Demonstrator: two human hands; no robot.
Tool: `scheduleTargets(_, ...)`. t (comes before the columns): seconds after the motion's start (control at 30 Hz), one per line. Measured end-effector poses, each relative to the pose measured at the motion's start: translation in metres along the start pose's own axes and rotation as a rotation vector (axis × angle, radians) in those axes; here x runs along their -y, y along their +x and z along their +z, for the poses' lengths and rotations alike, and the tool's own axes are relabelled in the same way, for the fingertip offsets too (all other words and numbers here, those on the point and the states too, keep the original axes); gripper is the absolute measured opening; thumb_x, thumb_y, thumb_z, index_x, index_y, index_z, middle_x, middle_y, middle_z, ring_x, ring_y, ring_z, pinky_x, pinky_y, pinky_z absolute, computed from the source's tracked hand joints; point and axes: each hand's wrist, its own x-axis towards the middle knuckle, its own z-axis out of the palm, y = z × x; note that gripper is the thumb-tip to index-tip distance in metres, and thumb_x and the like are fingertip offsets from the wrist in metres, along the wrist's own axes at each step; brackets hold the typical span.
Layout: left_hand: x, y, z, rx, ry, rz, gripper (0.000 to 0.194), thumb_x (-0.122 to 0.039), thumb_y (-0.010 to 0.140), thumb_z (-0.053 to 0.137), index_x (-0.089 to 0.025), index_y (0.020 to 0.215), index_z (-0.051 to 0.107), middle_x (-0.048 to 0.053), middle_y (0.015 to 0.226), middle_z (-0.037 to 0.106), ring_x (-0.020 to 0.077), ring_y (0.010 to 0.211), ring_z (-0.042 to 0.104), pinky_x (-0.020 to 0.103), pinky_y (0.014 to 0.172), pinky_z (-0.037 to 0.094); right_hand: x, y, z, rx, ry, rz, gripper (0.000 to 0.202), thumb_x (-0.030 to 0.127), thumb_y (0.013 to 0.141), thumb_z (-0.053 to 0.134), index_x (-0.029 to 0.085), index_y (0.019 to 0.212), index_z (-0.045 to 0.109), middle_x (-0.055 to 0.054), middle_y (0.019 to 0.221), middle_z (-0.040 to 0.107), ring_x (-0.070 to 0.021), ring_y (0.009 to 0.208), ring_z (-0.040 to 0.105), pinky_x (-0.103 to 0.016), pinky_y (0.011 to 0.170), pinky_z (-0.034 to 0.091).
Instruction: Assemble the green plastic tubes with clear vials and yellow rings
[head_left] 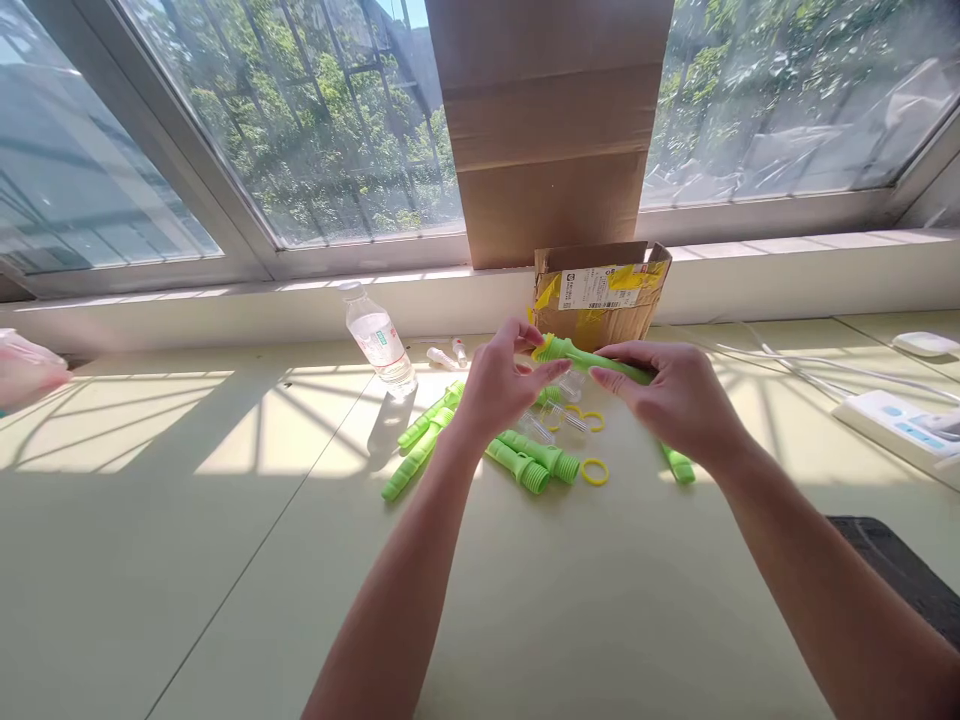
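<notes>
A light green plastic tube [583,358] with a threaded end is held up above the table. My right hand [671,395] wraps round its plain end, thumb in front. At the threaded end sits a yellow ring [538,351], which my left hand [501,378] pinches between thumb and fingers. Below my hands lie more green threaded tubes [517,465], clear plastic pieces [574,415] and a loose yellow ring [595,472]. Two further green tubes [420,455] lie left of my left wrist. Another green piece [678,464] is partly covered by my right hand.
An open cardboard box [592,320] stands by the window wall. A water bottle [380,340] stands at the back left, with small white tubes [439,357] beside it. On the right are a power strip [900,425], cables and a dark mat [892,570].
</notes>
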Motion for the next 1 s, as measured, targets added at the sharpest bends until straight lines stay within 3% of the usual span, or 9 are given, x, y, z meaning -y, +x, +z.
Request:
scheduleTargets(0.3, 0.0024, 0.0007, -0.0023, 0.051, -0.02, -0.007, 0.038, -0.036, 0.065, 0.075, -0.019, 0.087, 0.049, 0.003, 0.093, 0.062, 0.0169, 0.086, 0.062, 0.028, 0.065, 0.053, -0.0023, 0.0018, -0.0024, 0.056, 0.084, 0.063, 0.024, 0.045, 0.077, 0.06, 0.027, 0.089, 0.071, -0.003, 0.079, 0.07, -0.0161, 0.059, 0.056, -0.028, 0.051, 0.041)
scheduleTargets(1.0, 0.004, 0.0004, -0.0052, 0.059, -0.003, 0.012, 0.038, -0.039, 0.064, 0.075, -0.019, 0.086, 0.051, 0.002, 0.09, 0.063, 0.0174, 0.086, 0.062, 0.028, 0.066, 0.053, -0.0008, 0.0012, -0.001, 0.178, 0.185, 0.139, 0.034, 0.049, 0.081, 0.053, 0.023, 0.096, 0.069, -0.003, 0.064, 0.066, -0.0139, 0.048, 0.054, -0.026, 0.045, 0.042)
